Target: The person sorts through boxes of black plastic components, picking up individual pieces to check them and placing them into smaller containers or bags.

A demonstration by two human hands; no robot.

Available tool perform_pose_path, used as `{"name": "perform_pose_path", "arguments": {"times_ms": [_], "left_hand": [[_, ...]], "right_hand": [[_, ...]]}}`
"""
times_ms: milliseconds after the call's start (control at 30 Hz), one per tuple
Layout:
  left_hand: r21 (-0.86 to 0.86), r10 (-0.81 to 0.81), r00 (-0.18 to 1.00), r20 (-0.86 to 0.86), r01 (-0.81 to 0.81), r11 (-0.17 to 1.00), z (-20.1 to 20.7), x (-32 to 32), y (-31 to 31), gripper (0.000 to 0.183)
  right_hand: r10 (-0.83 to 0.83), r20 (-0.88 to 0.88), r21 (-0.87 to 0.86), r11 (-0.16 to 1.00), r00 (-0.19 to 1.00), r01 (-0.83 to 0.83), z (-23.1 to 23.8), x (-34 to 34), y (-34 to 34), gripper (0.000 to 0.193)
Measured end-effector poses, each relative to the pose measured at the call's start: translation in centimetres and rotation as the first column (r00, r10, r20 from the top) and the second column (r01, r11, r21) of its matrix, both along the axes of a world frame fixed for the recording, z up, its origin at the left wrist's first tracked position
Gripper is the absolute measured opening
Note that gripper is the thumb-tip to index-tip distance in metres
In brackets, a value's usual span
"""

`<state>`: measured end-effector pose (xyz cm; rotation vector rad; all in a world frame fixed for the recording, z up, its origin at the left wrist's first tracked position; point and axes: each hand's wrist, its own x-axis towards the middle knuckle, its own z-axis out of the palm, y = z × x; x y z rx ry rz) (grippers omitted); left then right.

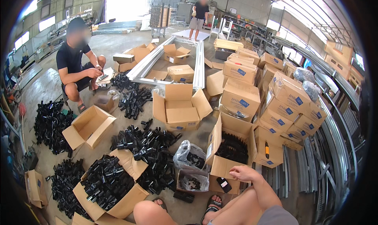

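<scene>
Above the front flap of an open cardboard carton (237,123), the person's right hand (241,173) is hovering or resting, contact being hard to tell; its fingers are bending loosely, slightly apart, with nothing visible in their grasp. The left hand is lying outside the view, so I cannot tell its state. Black ribbed parts (232,148) are sitting inside that carton, just beyond the hand. Below the hand, a black object with a white label (224,184) is lying on cardboard, near a small bag-lined box (179,181) holding black pieces. A yellow-and-black cutter (267,150) is lying on cardboard just right of the carton. To the left, black plastic fittings (143,146) are forming a heap, and more are filling a wide-open carton (84,199). Farther left, a crouching co-worker (73,61) is holding a small object (103,77) in both hands. Closed cartons (241,98) are standing stacked at right, while another person (201,14) is standing beyond long white profiles (200,63).
</scene>
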<state>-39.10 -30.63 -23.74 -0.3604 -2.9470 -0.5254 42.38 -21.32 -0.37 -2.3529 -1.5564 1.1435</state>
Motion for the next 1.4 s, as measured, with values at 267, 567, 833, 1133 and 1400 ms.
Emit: {"name": "perform_pose_path", "arguments": {"times_ms": [267, 567, 833, 1133, 1400], "left_hand": [[0.010, -0.015, 0.999, -0.045, 0.016, 1.000, -0.1, -0.1, -0.1, 0.048], [0.629, -0.600, 0.800, 0.029, 0.452, 0.633, 5.1, 8.9, 6.8, 0.037], [0.667, -0.635, -0.274, 0.722, 0.032, 0.745, 10.0, 24.2, 10.0, 0.064], [0.970, -0.961, -0.249, 0.120, 0.233, 0.061, 26.8, 29.0, 15.5, 0.060], [0.775, -0.926, -0.376, -0.021, 0.579, -0.253, 36.4, 44.7, 20.3, 0.012]], "right_hand": [[0.044, 0.027, 0.051, 0.998, 0.999, -0.046, -1.4, 0.6, -0.1, 0.042], [-0.033, -0.033, 0.074, 0.997, 0.999, 0.035, 0.1, 1.1, -1.4, 0.033], [0.008, -0.102, 0.191, 0.981, 0.995, 0.011, 0.6, -0.3, 0.4, 0.031], [0.067, -0.064, 0.061, 0.996, 0.996, -0.063, -0.6, -1.4, -0.1, 0.031], [0.678, 0.098, -0.221, 0.729, 0.729, -0.648, -9.4, -8.6, 7.0, 0.035]]}}
